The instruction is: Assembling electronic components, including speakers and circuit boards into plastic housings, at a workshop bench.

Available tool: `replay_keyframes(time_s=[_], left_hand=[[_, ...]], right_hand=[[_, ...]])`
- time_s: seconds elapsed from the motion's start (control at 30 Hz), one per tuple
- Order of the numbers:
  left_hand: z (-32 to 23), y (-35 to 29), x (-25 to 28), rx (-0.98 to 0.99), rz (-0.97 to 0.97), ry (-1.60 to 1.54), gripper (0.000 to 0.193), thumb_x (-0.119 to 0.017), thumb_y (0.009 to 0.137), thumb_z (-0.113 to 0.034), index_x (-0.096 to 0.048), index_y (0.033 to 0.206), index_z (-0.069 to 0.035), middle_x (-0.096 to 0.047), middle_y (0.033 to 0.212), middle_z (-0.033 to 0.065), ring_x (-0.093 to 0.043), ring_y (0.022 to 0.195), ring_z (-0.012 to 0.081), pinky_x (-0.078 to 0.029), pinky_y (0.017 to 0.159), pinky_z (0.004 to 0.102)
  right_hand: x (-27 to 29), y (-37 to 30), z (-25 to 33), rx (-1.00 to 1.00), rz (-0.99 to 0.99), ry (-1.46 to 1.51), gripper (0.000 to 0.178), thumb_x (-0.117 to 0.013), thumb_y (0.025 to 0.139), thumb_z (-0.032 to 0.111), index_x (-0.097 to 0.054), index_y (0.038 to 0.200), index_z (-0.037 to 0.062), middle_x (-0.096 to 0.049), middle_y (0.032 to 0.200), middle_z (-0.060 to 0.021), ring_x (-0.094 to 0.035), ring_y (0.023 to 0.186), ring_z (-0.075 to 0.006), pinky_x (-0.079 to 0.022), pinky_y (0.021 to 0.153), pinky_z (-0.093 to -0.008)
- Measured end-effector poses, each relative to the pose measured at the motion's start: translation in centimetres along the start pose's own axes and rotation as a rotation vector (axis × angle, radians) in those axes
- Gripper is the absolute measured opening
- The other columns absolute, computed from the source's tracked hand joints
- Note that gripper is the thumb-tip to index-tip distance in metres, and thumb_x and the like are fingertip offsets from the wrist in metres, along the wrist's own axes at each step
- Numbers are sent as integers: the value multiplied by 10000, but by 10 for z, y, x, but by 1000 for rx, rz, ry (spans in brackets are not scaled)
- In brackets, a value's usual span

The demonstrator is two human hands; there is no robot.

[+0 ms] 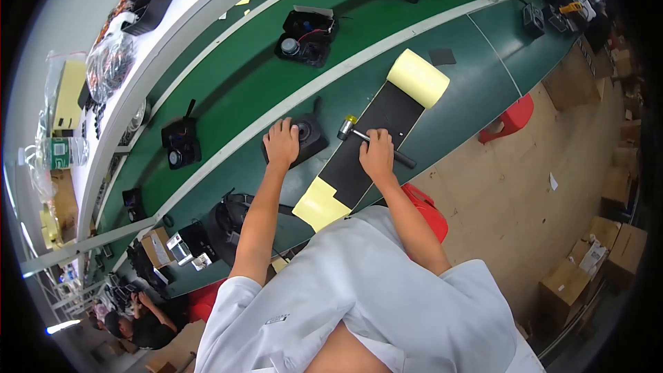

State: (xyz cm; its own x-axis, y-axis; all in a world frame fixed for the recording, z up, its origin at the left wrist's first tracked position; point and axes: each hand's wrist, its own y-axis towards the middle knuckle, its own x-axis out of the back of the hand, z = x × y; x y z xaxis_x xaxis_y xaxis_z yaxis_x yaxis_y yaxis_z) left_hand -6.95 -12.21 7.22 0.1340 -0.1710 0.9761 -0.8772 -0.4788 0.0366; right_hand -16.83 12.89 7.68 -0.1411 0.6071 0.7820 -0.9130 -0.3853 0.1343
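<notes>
My left hand (282,144) grips the left side of a black plastic speaker box (312,139), its fingers over the top. A round dark part shows in the middle of the box, and the hand covers its left portion. In my right hand (378,157) is a hammer (402,159), the fingers closed round its handle. The hammer's metal head (344,129), with a yellow face, points toward the box without touching it. Below the hammer lies a long black adhesive sheet (366,141) on yellow backing, with a yellow roll (418,78) at its far end.
Beyond a white rail (276,112), a green conveyor (238,76) carries several black housings, one an open box (307,36) with a speaker inside. A black bag (231,217) lies on the bench to the left. Red stools (514,117) and cartons (566,280) stand right. Other people sit farther along.
</notes>
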Motion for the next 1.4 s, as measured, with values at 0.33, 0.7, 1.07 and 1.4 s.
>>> replay_keyframes(time_s=[0.33,0.7,1.07,1.4], left_hand=[[-30,-31,-4,106,-264,-59,408,-448,974,-283,-548,1299,-59,-545,1370,128,-469,1298,318,-295,1097,517],[-17,-89,-2,897,-595,-312,428,-520,959,-251,-517,1298,10,-388,1445,275,-371,1338,445,-304,1096,534],[35,-111,22,1276,-93,-1544,686,-476,975,-581,-405,1470,-111,-496,1417,166,-472,1297,397,-506,933,536],[14,-141,3,1084,-214,-1641,649,-654,947,-367,-356,1486,-162,-588,1070,64,-584,773,122,-484,595,280]], right_hand=[[-62,23,26,-155,476,479,623,-721,826,448,-627,1209,-35,-616,1141,-287,-604,1055,-424,-476,953,-451],[-94,59,69,270,1272,505,962,-853,655,436,-470,1370,-80,-577,1254,-269,-567,1154,-389,-446,1015,-394],[-64,43,71,1211,479,202,705,-746,737,48,-549,1395,206,-452,1347,-220,-407,1314,-445,-368,1105,-565],[-40,19,58,646,614,544,570,-653,801,49,-572,1360,125,-461,1383,-214,-482,1268,-409,-420,1060,-471]])
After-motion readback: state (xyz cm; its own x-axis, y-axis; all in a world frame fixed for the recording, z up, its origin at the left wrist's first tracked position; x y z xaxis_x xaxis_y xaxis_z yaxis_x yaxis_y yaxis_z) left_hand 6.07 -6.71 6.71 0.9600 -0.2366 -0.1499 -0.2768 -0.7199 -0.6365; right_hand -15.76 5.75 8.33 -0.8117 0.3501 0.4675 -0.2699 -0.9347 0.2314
